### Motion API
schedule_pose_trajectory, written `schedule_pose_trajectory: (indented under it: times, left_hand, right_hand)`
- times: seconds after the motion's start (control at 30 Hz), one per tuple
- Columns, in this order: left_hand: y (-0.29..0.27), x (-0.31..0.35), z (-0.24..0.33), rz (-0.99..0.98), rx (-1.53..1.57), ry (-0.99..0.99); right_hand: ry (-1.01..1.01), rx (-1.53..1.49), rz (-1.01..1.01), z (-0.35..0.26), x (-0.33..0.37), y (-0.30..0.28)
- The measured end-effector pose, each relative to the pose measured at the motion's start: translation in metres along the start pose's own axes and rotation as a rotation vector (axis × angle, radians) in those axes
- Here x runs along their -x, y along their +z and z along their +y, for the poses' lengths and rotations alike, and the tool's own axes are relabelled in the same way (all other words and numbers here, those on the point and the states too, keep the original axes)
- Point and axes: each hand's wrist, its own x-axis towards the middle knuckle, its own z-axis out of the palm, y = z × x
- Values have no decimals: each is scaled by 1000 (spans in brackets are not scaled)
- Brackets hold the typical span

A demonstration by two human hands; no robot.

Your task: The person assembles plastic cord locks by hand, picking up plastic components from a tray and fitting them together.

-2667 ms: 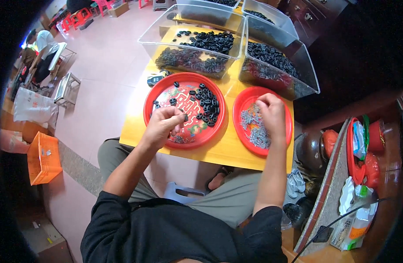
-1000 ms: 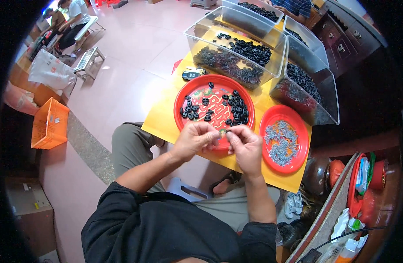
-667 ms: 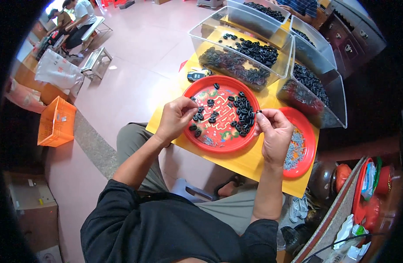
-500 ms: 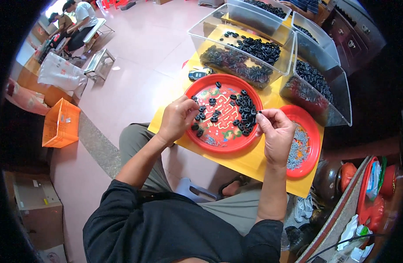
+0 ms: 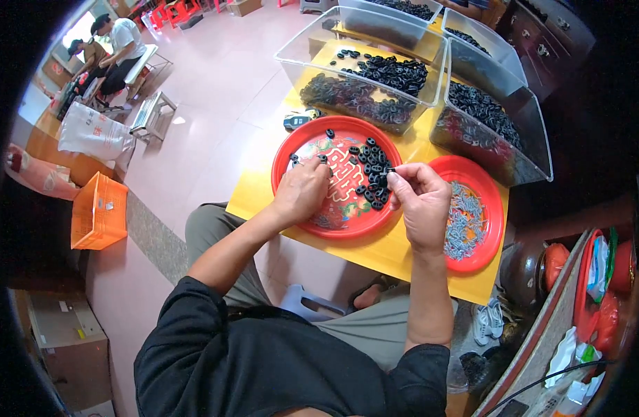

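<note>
In front of me lies a round red tray (image 5: 283, 201) with a printed pattern. Small black oval pieces (image 5: 374, 156) with holes are heaped along its right side. My left hand (image 5: 304, 193) reaches down over the tray's left part, palm down, beside a few loose black pieces; its fingertips are hidden. Above the heap, my right hand (image 5: 425, 205) pinches a small black piece (image 5: 390, 172) between thumb and forefinger. Something thin and grey shows at that piece. Right of this hand, a second red tray (image 5: 496, 226) holds many grey screws (image 5: 465, 222).
Clear plastic bins (image 5: 354, 90) full of black pieces stand at the back of the yellow table (image 5: 253, 198). A dark key-fob-like object (image 5: 296, 122) lies behind the tray. An orange crate (image 5: 101, 212) and a metal stool (image 5: 151, 111) stand leftward. Other people (image 5: 121, 52) sit far left.
My left hand has lowered from above the tray's left edge onto the tray, fingers now down among the pieces. My right hand keeps its pinch near the heap. The whole view has shifted slightly.
</note>
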Motion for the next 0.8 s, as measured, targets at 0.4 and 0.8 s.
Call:
schedule_pose_trajectory:
  times: [0.4, 0.8]
  left_hand:
    - [-28, 7, 22, -131, 1264, -427]
    - [-38, 15, 38, -119, 1489, -276]
  right_hand:
    - [73, 10, -63, 6, 0, 9]
    - [144, -42, -177, 6, 5, 17]
